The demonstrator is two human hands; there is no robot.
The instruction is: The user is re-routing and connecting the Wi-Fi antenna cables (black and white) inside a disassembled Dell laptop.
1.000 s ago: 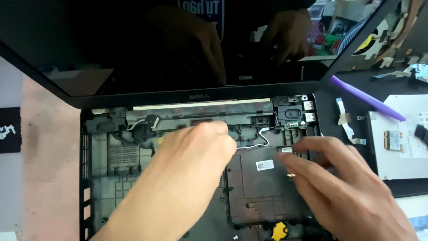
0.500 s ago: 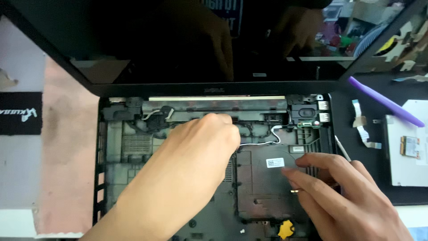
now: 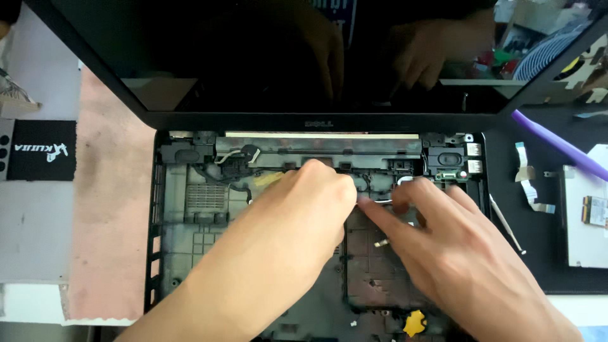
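A stripped black laptop base [image 3: 190,253] lies open in front of me, its dark screen [image 3: 253,63] tilted back. My left hand [image 3: 285,228] reaches into the middle of the base with its fingers curled down near the hinge bar, and its fingertips are hidden. My right hand [image 3: 462,259] lies to the right with fingers spread. Its index fingertip meets the left hand at a thin white wire [image 3: 380,202]. The other right fingers rest by the wire's loop, just below the right speaker [image 3: 446,158].
A yellow piece [image 3: 415,323] sits at the base's front edge. On the black mat to the right lie a purple pry tool [image 3: 557,145], a thin metal pick [image 3: 506,225], a white ribbon cable [image 3: 529,177] and a white drive [image 3: 586,215]. A pink mat [image 3: 107,221] lies to the left.
The view has shifted, so the laptop sits further right and lower. My right hand has moved up and left from the dark cover plate to the white wire, meeting my left hand.
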